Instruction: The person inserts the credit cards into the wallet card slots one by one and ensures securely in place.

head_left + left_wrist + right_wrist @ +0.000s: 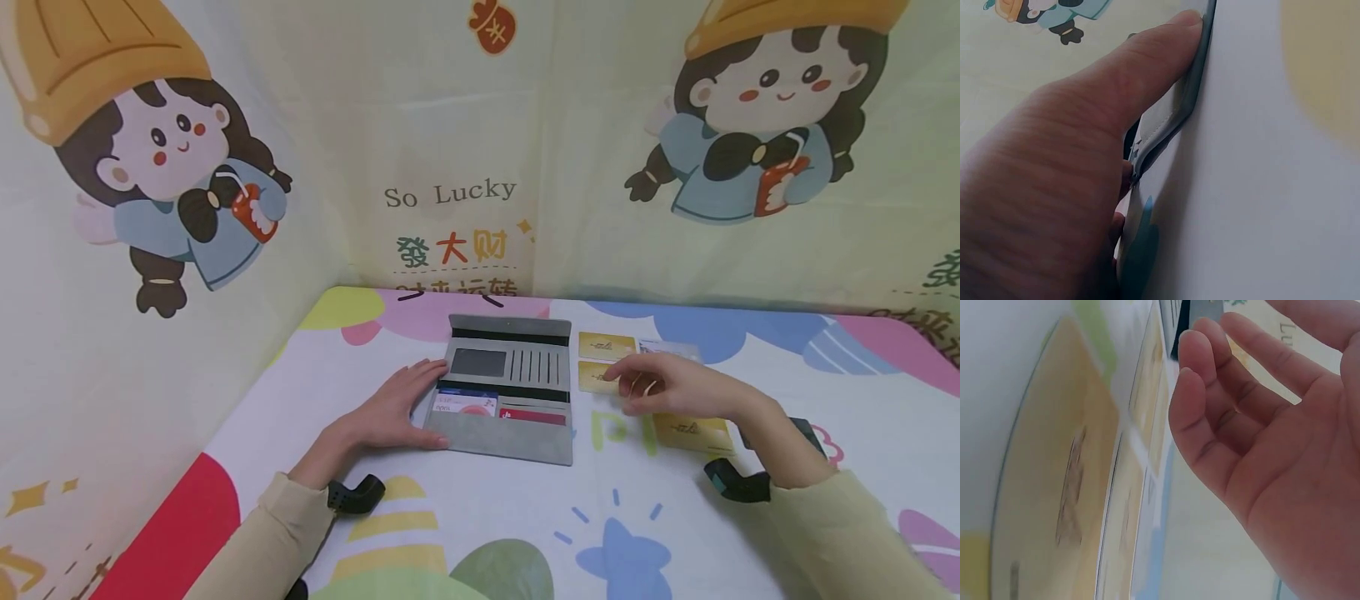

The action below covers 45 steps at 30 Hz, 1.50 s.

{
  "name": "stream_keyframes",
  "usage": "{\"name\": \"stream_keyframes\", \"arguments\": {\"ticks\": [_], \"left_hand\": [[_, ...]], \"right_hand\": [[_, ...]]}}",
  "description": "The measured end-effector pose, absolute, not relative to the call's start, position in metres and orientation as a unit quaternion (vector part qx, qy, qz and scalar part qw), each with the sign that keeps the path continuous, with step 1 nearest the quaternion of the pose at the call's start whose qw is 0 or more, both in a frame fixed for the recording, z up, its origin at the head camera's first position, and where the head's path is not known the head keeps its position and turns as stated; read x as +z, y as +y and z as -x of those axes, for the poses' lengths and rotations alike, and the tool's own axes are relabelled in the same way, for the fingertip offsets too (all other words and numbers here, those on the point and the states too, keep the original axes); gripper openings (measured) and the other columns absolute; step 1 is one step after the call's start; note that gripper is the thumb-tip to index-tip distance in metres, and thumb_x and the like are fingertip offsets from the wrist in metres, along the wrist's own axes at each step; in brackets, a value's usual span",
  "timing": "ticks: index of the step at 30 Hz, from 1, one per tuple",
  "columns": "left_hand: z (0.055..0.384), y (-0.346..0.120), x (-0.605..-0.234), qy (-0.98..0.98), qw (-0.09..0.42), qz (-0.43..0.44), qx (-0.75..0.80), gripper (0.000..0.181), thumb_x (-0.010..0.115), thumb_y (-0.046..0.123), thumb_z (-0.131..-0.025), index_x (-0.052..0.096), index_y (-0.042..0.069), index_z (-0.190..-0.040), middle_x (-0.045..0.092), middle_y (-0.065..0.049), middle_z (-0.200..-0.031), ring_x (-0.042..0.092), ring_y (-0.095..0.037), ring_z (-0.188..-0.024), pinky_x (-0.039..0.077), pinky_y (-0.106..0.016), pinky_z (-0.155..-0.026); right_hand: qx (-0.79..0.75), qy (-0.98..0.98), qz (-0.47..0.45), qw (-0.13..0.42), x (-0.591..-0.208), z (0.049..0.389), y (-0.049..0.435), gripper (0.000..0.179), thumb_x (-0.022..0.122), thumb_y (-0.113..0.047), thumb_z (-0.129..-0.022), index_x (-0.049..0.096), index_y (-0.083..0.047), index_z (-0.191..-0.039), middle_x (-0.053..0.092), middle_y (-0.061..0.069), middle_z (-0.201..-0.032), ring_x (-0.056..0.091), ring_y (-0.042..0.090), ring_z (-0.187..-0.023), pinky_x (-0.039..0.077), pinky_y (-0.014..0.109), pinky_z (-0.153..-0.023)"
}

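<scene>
An unfolded grey long wallet (pixel 510 437) lies on the table, with card slots and a dark window panel. A white card with a blue top (pixel 465 402) and a red card (pixel 532 416) show in its lower pockets. My left hand (pixel 393 406) rests along the wallet's left edge, thumb at the lower panel and fingers near the middle; in the left wrist view, the thumb (pixel 1141 69) lies against the rim. Over a gold card (pixel 594 377) hovers my right hand (pixel 682 385), fingers loosely bent and the palm bare in the right wrist view.
Right of the wallet lie another gold card (pixel 606 345), a pale card (pixel 678 348) partly behind the right hand, and a gold card (pixel 693 433) nearer me. A dark flat item (pixel 807 435) is partly hidden by the right wrist. Printed cloth hangs behind the table.
</scene>
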<state>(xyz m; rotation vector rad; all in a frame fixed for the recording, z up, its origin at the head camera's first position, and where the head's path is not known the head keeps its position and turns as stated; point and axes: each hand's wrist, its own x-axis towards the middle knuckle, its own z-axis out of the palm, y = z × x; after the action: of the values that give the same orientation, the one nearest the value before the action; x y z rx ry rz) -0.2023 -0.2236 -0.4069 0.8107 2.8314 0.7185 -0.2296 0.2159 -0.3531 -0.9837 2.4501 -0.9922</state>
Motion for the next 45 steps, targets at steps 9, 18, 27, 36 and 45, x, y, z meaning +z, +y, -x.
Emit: {"name": "stream_keyframes", "arguments": {"ticks": [9, 18, 27, 36, 45], "left_hand": [[0.201, -0.222, -0.408, 0.933, 0.056, -0.264, 0.239, 0.106, 0.079, 0.056, -0.076, 0.032, 0.009, -0.158, 0.025, -0.008, -0.165, 0.013, -0.031, -0.152, 0.008, -0.054, -0.122], [0.199, -0.222, -0.409, 0.933, 0.058, -0.262, 0.240, 0.107, 0.079, 0.057, -0.076, 0.031, 0.009, -0.158, 0.025, -0.008, -0.165, 0.012, -0.031, -0.153, 0.007, -0.054, -0.122], [0.200, -0.222, -0.409, 0.931, 0.056, -0.267, 0.241, 0.107, 0.079, 0.057, -0.075, 0.032, 0.008, -0.158, 0.026, -0.009, -0.165, 0.013, -0.031, -0.152, 0.008, -0.055, -0.122], [0.201, -0.222, -0.408, 0.932, 0.055, -0.269, 0.238, 0.107, 0.080, 0.056, -0.076, 0.031, 0.007, -0.158, 0.025, -0.009, -0.165, 0.013, -0.032, -0.152, 0.008, -0.054, -0.122], [0.202, -0.222, -0.411, 0.931, 0.055, -0.272, 0.239, 0.106, 0.080, 0.055, -0.076, 0.031, 0.007, -0.158, 0.025, -0.009, -0.165, 0.012, -0.031, -0.153, 0.008, -0.053, -0.122]], "right_hand": [[-0.341, 0.871, 0.310, 0.167, -0.362, 0.222, 0.245, 0.046, 0.077, -0.020, -0.091, 0.061, -0.003, -0.130, 0.060, 0.003, -0.100, 0.057, 0.022, -0.095, 0.054, 0.026, -0.082], [-0.314, 0.892, 0.290, 0.148, -0.364, 0.215, 0.264, 0.053, 0.080, -0.026, -0.088, 0.060, -0.003, -0.130, 0.062, 0.000, -0.106, 0.058, 0.021, -0.099, 0.052, 0.031, -0.085], [-0.297, 0.904, 0.264, 0.154, -0.367, 0.213, 0.276, 0.057, 0.081, -0.033, -0.086, 0.059, -0.004, -0.131, 0.062, 0.001, -0.111, 0.058, 0.021, -0.101, 0.052, 0.033, -0.086], [-0.289, 0.909, 0.254, 0.162, -0.369, 0.209, 0.282, 0.065, 0.086, -0.031, -0.079, 0.060, -0.006, -0.132, 0.054, 0.003, -0.102, 0.050, 0.023, -0.097, 0.045, 0.028, -0.075], [-0.260, 0.922, 0.239, 0.161, -0.372, 0.205, 0.278, 0.063, 0.089, -0.023, -0.075, 0.062, -0.010, -0.130, 0.056, 0.004, -0.112, 0.049, 0.026, -0.103, 0.047, 0.045, -0.087]]}}
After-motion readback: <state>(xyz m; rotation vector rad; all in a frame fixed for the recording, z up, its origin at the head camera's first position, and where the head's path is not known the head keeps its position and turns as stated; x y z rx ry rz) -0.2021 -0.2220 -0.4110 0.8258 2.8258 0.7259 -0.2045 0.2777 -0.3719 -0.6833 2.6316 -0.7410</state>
